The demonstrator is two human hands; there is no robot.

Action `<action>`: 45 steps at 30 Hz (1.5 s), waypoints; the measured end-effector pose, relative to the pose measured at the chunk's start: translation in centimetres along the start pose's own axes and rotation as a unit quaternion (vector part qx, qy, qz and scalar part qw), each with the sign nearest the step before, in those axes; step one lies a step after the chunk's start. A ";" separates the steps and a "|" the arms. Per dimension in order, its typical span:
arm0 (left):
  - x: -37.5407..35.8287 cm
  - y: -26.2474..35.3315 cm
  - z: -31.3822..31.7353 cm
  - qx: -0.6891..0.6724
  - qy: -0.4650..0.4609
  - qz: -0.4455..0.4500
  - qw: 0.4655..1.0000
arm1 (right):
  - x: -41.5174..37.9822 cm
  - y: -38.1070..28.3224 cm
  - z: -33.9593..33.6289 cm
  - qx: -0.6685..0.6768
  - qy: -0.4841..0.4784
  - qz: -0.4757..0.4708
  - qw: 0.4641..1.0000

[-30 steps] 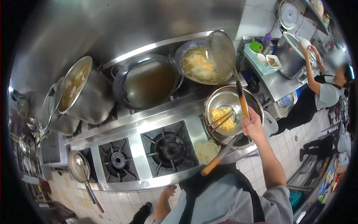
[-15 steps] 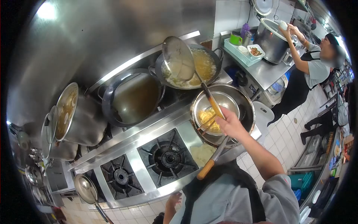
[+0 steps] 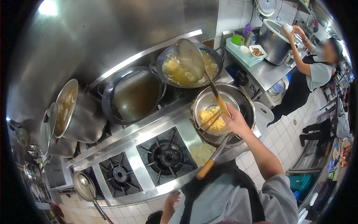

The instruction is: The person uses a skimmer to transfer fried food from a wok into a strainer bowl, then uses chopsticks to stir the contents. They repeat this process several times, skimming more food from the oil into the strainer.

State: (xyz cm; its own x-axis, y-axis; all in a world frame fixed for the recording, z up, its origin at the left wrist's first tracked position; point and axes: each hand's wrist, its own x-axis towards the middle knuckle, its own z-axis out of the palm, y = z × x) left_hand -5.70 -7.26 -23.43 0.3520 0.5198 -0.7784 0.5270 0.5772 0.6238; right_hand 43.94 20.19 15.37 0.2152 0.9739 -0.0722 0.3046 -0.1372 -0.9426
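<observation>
My right hand is closed around the wooden handle of a round mesh skimmer, which is over a wok of bubbling yellow oil. Wooden chopsticks stick out from the same hand. Below it, yellow fried bits sit in a metal strainer bowl set inside a larger metal basin. A second utensil with a wooden handle leans on the basin's near edge. Low at my side hangs my left hand, fingers loosely apart and holding nothing.
Another wok of brown liquid and a tall stockpot stand along the back. Bare gas burners lie in front, with a pale cloth beside them. At right a co-worker stands by a large pot.
The skimmer has shifted right over the oil, and my right hand has moved slightly right with it. My left hand stays low.
</observation>
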 end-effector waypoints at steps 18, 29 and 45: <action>-1.9 5.0 0.3 -0.150 0.025 -0.148 0.977 | 3.9 3.6 -5.5 -0.177 0.130 -0.212 0.952; 0.6 0.0 0.5 -0.210 0.038 -0.149 0.966 | 2.0 -1.6 -3.2 0.182 -0.014 0.122 0.976; 0.9 -0.4 1.0 -0.204 0.054 -0.142 0.967 | 4.5 -4.4 2.6 0.378 -0.114 0.212 0.894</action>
State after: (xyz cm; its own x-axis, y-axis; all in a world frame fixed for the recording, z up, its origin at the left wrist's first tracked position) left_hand -4.83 -7.60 -24.45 0.1425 0.3534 -0.9246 0.2335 0.8957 0.3784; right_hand 41.14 25.70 18.34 -0.0591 0.8868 -0.4583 -0.4913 -0.4255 -0.7600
